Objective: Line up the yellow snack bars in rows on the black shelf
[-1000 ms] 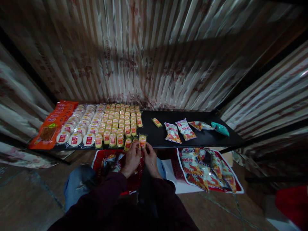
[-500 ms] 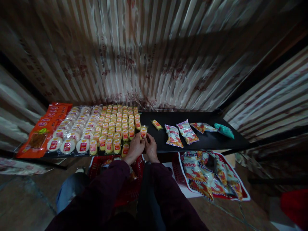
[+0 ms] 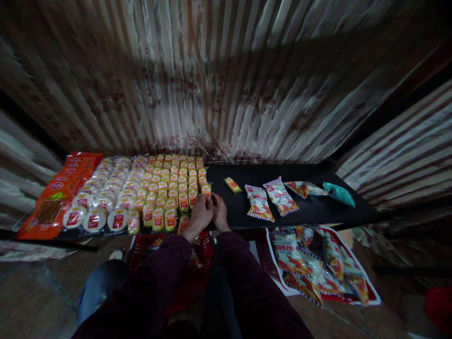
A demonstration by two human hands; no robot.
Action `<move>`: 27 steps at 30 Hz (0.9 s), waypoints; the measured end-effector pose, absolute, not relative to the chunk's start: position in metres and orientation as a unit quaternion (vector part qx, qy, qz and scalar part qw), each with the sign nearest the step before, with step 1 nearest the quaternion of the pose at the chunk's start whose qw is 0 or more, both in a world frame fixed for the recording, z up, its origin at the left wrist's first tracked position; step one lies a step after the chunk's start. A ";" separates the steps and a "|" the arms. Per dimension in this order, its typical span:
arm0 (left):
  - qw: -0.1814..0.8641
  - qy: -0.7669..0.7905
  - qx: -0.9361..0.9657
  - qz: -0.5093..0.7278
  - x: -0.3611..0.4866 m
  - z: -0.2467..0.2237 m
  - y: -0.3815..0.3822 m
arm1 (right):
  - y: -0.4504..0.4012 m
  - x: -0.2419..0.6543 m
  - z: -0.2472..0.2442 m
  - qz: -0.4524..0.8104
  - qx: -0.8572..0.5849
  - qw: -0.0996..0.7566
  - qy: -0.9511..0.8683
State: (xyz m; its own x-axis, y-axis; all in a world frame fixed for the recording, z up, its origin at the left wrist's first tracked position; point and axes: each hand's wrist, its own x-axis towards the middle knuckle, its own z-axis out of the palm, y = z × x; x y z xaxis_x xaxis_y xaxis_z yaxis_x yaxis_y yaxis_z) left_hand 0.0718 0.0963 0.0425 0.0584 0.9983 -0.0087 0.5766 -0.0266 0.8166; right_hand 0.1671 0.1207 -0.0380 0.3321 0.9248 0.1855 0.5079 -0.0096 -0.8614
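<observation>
Rows of small yellow wrapped snack cakes (image 3: 158,219) stand in a block on the black shelf (image 3: 235,207). At the block's right edge, one wrapped snack cake (image 3: 206,189) sits at my fingertips, close against the row behind it. My left hand (image 3: 199,215) is closed at its near side, fingers bent in. Beside it, my right hand (image 3: 219,212) has its fingers curled to the same cake. The hands partly hide its lower end. A single wrapped cake (image 3: 232,184) lies tilted on the shelf to the right.
Round white wrapped cakes (image 3: 95,219) and orange packets (image 3: 44,214) fill the shelf's left. Striped snack bags (image 3: 259,202) and a green packet (image 3: 339,194) lie right. Below stand a red basket (image 3: 141,252) and a basket of bags (image 3: 374,299). Striped curtain (image 3: 212,70) hangs behind.
The wrapped cake at my fingers has moved left and slightly back, against the row's end. Both hands went left with it. The view has shifted slightly.
</observation>
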 end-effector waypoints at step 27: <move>0.128 0.605 0.758 0.208 0.048 0.069 0.143 | 0.150 0.177 -0.017 0.227 -0.640 0.510 -0.528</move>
State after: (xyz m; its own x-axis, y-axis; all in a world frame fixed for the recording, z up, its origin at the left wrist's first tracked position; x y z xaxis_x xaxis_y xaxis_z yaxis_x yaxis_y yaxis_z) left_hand 0.0479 0.1428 0.0690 0.1811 0.9704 0.1594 0.8638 -0.2345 0.4459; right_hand 0.1771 0.1501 -0.0169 0.3390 0.9074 0.2485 0.4451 0.0779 -0.8921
